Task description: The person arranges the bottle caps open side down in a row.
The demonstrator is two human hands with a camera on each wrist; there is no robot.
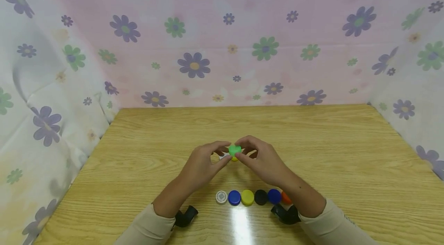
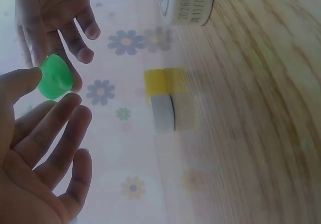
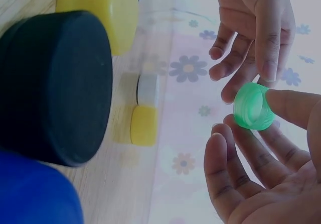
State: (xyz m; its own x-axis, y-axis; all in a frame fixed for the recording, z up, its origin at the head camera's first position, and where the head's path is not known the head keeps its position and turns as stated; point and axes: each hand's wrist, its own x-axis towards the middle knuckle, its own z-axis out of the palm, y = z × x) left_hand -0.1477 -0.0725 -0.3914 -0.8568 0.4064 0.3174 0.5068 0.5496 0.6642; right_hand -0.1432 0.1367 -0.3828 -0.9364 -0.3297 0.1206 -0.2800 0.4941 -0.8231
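Observation:
A green bottle cap (image 1: 234, 150) is held up between my two hands, its ribbed side and hollow underside plain in the right wrist view. My right hand (image 1: 265, 160) pinches the cap (image 3: 253, 107) with thumb and index finger. From the other side, my left hand (image 1: 204, 162) has its thumb and index fingertip at the cap's edge, seemingly pinching it too. Beyond and below the hands, a white cap (image 2: 162, 113) and a yellow cap (image 2: 156, 83) sit side by side on the table; in the head view the hands partly cover them.
Nearer me runs a row of caps: white (image 1: 221, 197), blue (image 1: 234, 197), yellow (image 1: 248, 197), black (image 1: 261, 197), another blue (image 1: 274, 196) and orange (image 1: 286, 198), partly behind the right forearm. Flowered cloth (image 1: 222, 52) hangs behind the wooden table (image 1: 156, 129).

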